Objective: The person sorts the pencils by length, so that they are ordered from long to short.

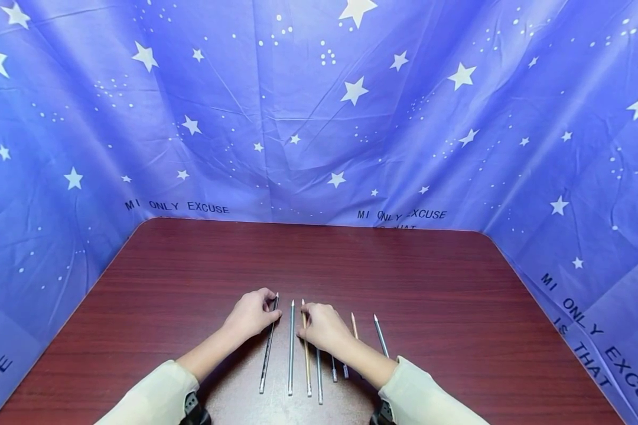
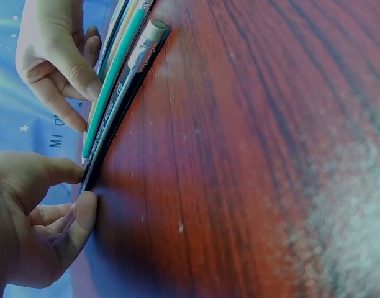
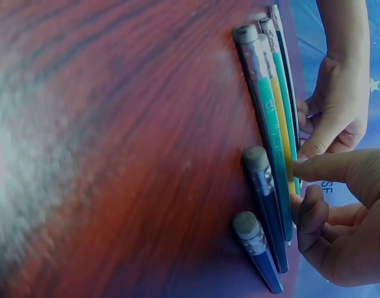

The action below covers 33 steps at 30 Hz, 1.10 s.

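Note:
Several eraser-tipped pencils lie side by side on the table, their points away from me. My left hand (image 1: 251, 314) pinches a black pencil (image 1: 268, 352) near its pointed end, thumb and finger on either side of it in the left wrist view. To its right lies a green pencil (image 1: 291, 354). A yellow pencil (image 1: 307, 369) is pinched near its tip by my right hand (image 1: 324, 327). Beside it another green pencil (image 1: 319, 378) runs partly under that hand. Two dark blue pencils (image 3: 267, 211) show their eraser ends in the right wrist view; the hand and forearm hide their far parts.
Right of my right forearm a grey-blue pencil (image 1: 381, 335) lies tilted, and an orange-looking pencil (image 1: 354, 324) is partly covered by the wrist. The dark red wooden table (image 1: 404, 265) is enclosed by a blue star-printed curtain (image 1: 298, 118) at the back and sides.

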{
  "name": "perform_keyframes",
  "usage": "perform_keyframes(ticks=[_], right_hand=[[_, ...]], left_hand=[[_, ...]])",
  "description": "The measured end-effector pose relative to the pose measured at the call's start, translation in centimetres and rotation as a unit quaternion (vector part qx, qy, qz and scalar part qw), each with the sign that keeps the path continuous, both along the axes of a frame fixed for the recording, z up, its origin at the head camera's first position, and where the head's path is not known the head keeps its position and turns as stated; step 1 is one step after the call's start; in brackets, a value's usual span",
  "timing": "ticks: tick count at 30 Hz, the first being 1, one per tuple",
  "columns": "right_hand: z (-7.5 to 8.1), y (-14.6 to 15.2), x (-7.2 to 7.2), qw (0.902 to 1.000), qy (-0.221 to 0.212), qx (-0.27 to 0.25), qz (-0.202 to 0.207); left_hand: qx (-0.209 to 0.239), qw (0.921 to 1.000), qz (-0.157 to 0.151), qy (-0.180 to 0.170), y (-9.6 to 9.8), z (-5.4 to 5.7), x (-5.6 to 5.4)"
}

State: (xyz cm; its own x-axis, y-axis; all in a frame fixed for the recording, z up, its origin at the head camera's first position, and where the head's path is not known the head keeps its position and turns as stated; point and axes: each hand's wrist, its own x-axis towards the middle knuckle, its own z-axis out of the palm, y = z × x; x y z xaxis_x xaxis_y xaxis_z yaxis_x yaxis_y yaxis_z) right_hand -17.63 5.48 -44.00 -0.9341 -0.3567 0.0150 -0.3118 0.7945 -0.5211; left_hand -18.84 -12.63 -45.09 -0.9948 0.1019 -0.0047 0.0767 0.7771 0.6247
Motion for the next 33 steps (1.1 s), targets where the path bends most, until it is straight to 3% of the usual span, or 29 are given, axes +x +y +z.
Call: perform_keyframes(ticks=[12,20,33], right_hand=[[-0.11,-0.04,0.24,0.9999,0.010,0.003,-0.011],[-0.05,-0.24,0.33,0.9997,-0.006,-0.001,-0.024],[-0.12,-0.44,0.47,0.9985,-0.015,-0.014,-0.051]], left_hand=[[0.047,0.9988,-0.004,-0.011,0.08,0.46,0.25],[0.069,0.9969,0.008,-0.038,0.29,-0.07,-0.01],[0.086,0.9958,0.014,-0.030,0.46,-0.36,-0.16]])
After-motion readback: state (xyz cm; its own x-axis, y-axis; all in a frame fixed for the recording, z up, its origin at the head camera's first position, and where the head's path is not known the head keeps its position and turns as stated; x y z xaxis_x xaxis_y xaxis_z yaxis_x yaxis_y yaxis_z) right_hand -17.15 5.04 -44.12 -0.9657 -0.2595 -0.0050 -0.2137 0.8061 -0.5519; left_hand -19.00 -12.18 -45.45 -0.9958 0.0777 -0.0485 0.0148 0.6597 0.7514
